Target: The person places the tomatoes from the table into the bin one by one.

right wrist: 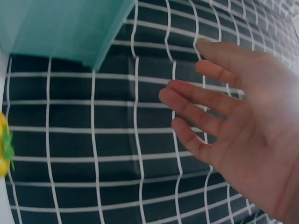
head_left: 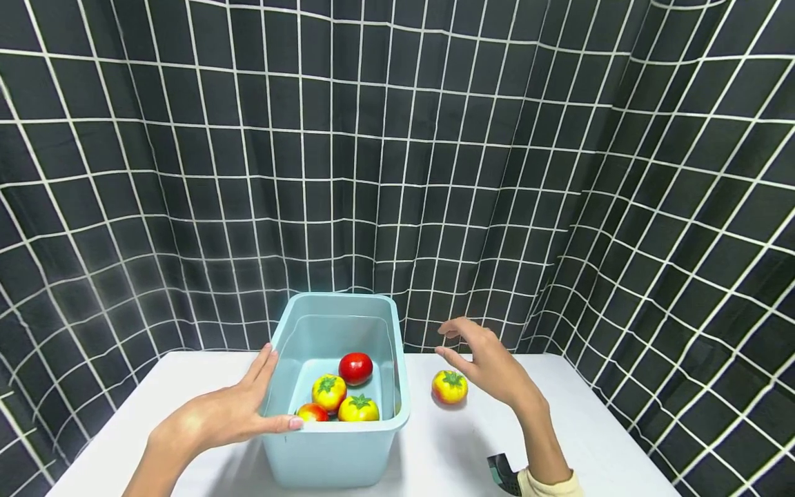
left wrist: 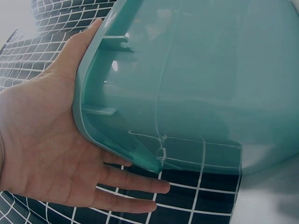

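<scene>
My left hand (head_left: 217, 414) rests against the left front corner of a light blue plastic bin (head_left: 329, 455). Its thumb lies on the front rim and its straight fingers reach along the left rim, as the left wrist view also shows. Inside the bin are a red tomato (head_left: 356, 369) and several yellow-and-red tomatoes (head_left: 329, 393) with green leafy tops. Another yellow-and-red tomato (head_left: 450, 387) sits on the table right of the bin. Just above and right of it, my right hand (head_left: 497, 366) hovers with loosely bent fingers, holding nothing.
The bin stands on a white table (head_left: 596, 428). Dark cloth with a white grid (head_left: 385, 172) hangs behind the table and along both sides. A black and green band (head_left: 504, 475) shows at the right wrist, beside a cream sleeve (head_left: 549, 483).
</scene>
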A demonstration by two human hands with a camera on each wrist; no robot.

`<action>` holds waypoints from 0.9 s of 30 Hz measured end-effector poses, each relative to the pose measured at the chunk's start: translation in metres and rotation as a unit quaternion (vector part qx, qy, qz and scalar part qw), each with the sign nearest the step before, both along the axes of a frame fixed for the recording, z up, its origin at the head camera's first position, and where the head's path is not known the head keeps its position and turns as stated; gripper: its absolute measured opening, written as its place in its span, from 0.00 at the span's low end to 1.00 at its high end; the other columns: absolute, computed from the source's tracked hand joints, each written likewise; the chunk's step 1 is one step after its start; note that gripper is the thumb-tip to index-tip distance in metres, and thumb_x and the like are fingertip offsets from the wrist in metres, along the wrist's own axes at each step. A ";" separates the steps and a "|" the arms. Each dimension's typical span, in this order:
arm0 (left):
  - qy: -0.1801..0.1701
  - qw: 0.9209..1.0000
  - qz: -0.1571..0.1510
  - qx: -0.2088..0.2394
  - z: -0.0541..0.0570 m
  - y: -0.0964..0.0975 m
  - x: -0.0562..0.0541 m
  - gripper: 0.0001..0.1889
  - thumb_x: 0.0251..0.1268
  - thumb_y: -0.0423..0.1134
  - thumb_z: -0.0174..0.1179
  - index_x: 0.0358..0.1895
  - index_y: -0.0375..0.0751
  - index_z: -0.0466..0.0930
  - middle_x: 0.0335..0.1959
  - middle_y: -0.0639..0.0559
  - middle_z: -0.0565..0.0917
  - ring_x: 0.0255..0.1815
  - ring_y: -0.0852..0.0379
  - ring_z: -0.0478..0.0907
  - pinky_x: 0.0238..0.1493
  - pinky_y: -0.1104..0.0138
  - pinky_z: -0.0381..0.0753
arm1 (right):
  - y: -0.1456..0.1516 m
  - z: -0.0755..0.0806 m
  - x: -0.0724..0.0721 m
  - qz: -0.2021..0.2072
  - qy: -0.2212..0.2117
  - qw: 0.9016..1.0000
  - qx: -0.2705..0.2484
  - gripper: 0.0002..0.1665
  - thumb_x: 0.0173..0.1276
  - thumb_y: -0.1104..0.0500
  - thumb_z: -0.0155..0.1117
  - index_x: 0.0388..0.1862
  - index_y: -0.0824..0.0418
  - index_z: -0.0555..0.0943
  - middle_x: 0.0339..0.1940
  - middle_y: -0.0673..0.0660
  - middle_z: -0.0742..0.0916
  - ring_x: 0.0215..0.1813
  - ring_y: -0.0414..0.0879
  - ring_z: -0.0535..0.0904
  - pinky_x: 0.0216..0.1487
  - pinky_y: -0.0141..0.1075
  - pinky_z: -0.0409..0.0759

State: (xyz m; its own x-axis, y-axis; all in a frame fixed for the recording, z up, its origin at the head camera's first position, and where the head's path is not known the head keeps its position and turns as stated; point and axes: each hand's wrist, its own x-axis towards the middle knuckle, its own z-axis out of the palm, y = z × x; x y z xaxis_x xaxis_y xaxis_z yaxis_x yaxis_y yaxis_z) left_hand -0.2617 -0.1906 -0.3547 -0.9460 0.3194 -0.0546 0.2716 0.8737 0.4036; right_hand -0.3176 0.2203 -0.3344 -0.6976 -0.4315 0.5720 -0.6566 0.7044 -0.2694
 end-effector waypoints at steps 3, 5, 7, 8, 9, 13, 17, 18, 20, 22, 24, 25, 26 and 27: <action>0.003 1.000 -0.001 0.001 0.000 0.000 -0.001 0.67 0.61 0.74 0.63 0.85 0.31 0.36 0.87 0.33 0.37 0.70 0.33 0.77 0.53 0.46 0.85 | 0.011 -0.001 -0.005 -0.017 -0.007 1.000 -0.001 0.20 0.70 0.57 0.74 0.57 0.60 0.82 0.53 0.54 0.90 0.58 0.52 0.88 0.59 0.49 0.86; 0.003 1.000 -0.002 0.003 0.001 0.000 -0.001 0.67 0.61 0.74 0.63 0.85 0.31 0.36 0.87 0.32 0.37 0.71 0.32 0.76 0.54 0.45 0.85 | 0.017 -0.001 -0.007 -0.023 -0.015 1.000 -0.004 0.20 0.69 0.58 0.74 0.58 0.60 0.82 0.54 0.55 0.90 0.58 0.53 0.88 0.59 0.50 0.86; 0.005 1.000 -0.004 0.005 0.001 0.000 -0.001 0.67 0.61 0.73 0.63 0.85 0.31 0.36 0.87 0.32 0.38 0.71 0.32 0.76 0.55 0.44 0.84 | 0.022 -0.003 -0.010 -0.027 -0.024 0.999 -0.009 0.20 0.70 0.58 0.74 0.57 0.61 0.82 0.54 0.56 0.89 0.59 0.54 0.87 0.60 0.51 0.85; 0.005 1.000 -0.004 0.005 0.001 -0.001 -0.001 0.67 0.61 0.73 0.63 0.85 0.31 0.36 0.87 0.32 0.38 0.71 0.32 0.76 0.55 0.44 0.84 | 0.024 -0.004 -0.011 -0.028 -0.030 0.999 -0.011 0.20 0.70 0.58 0.74 0.57 0.61 0.82 0.54 0.56 0.89 0.59 0.54 0.87 0.60 0.52 0.85; 0.005 1.000 -0.005 0.005 0.001 -0.001 -0.001 0.67 0.61 0.73 0.63 0.85 0.31 0.35 0.87 0.32 0.38 0.71 0.32 0.76 0.55 0.44 0.84 | 0.025 -0.004 -0.013 -0.029 -0.034 0.999 -0.012 0.20 0.70 0.58 0.74 0.57 0.60 0.81 0.54 0.57 0.89 0.59 0.54 0.87 0.60 0.52 0.85; -0.002 1.000 -0.006 0.008 0.001 -0.001 -0.002 0.67 0.62 0.73 0.63 0.85 0.31 0.34 0.87 0.33 0.38 0.73 0.32 0.74 0.59 0.41 0.82 | 0.033 -0.008 -0.017 -0.036 -0.046 0.998 -0.013 0.20 0.69 0.58 0.74 0.57 0.60 0.81 0.54 0.57 0.90 0.58 0.55 0.88 0.61 0.54 0.84; -0.002 1.000 -0.005 0.009 0.001 -0.001 -0.002 0.67 0.62 0.73 0.63 0.85 0.32 0.33 0.87 0.33 0.38 0.74 0.32 0.73 0.61 0.40 0.80 | 0.038 -0.013 -0.023 -0.044 -0.058 0.997 -0.008 0.20 0.68 0.59 0.74 0.56 0.61 0.82 0.53 0.59 0.90 0.58 0.58 0.88 0.60 0.55 0.85; -0.002 1.000 -0.006 0.011 0.001 -0.001 -0.002 0.67 0.62 0.73 0.63 0.85 0.32 0.33 0.87 0.33 0.38 0.74 0.32 0.73 0.61 0.40 0.80 | 0.039 -0.015 -0.024 -0.047 -0.063 0.997 -0.007 0.20 0.68 0.60 0.74 0.56 0.62 0.82 0.53 0.60 0.90 0.58 0.59 0.88 0.60 0.55 0.85; -0.001 1.000 -0.007 0.013 0.000 -0.001 -0.002 0.67 0.62 0.73 0.63 0.85 0.31 0.34 0.87 0.32 0.38 0.73 0.31 0.74 0.59 0.41 0.81 | 0.041 -0.018 -0.028 -0.051 -0.075 0.996 -0.003 0.20 0.68 0.61 0.74 0.57 0.63 0.82 0.54 0.62 0.90 0.58 0.60 0.87 0.60 0.56 0.84; 0.000 1.000 -0.009 0.014 -0.001 -0.001 -0.001 0.67 0.62 0.72 0.63 0.85 0.30 0.34 0.87 0.31 0.38 0.73 0.31 0.74 0.58 0.42 0.83 | 0.043 -0.022 -0.031 -0.056 -0.091 0.994 -0.002 0.21 0.68 0.61 0.74 0.57 0.64 0.82 0.55 0.63 0.89 0.59 0.62 0.86 0.60 0.56 0.84; 0.001 1.000 -0.010 0.016 -0.001 -0.001 -0.001 0.67 0.62 0.72 0.64 0.85 0.30 0.34 0.87 0.31 0.37 0.73 0.31 0.74 0.57 0.43 0.83 | 0.045 -0.027 -0.035 -0.058 -0.106 0.993 -0.001 0.22 0.68 0.61 0.74 0.58 0.65 0.81 0.57 0.64 0.89 0.60 0.63 0.86 0.61 0.57 0.84; 0.002 1.000 -0.009 0.015 -0.001 -0.001 -0.001 0.67 0.62 0.72 0.64 0.85 0.30 0.34 0.87 0.31 0.38 0.72 0.32 0.74 0.57 0.42 0.83 | 0.046 -0.030 -0.037 -0.060 -0.112 0.992 0.002 0.22 0.68 0.61 0.74 0.59 0.64 0.81 0.57 0.64 0.88 0.61 0.63 0.85 0.61 0.57 0.84; 0.003 1.000 -0.009 0.014 -0.001 -0.001 -0.001 0.67 0.62 0.72 0.64 0.85 0.30 0.34 0.87 0.31 0.38 0.72 0.32 0.75 0.57 0.42 0.83 | 0.047 -0.033 -0.039 -0.061 -0.120 0.991 0.004 0.22 0.68 0.61 0.74 0.59 0.64 0.81 0.58 0.64 0.88 0.61 0.63 0.85 0.62 0.57 0.83; 0.004 1.000 -0.008 0.012 -0.001 -0.001 -0.001 0.67 0.62 0.72 0.64 0.85 0.31 0.34 0.87 0.32 0.38 0.71 0.33 0.76 0.57 0.42 0.83 | 0.049 -0.036 -0.041 -0.061 -0.128 0.990 0.006 0.23 0.68 0.61 0.74 0.59 0.64 0.81 0.59 0.65 0.88 0.62 0.64 0.85 0.62 0.57 0.83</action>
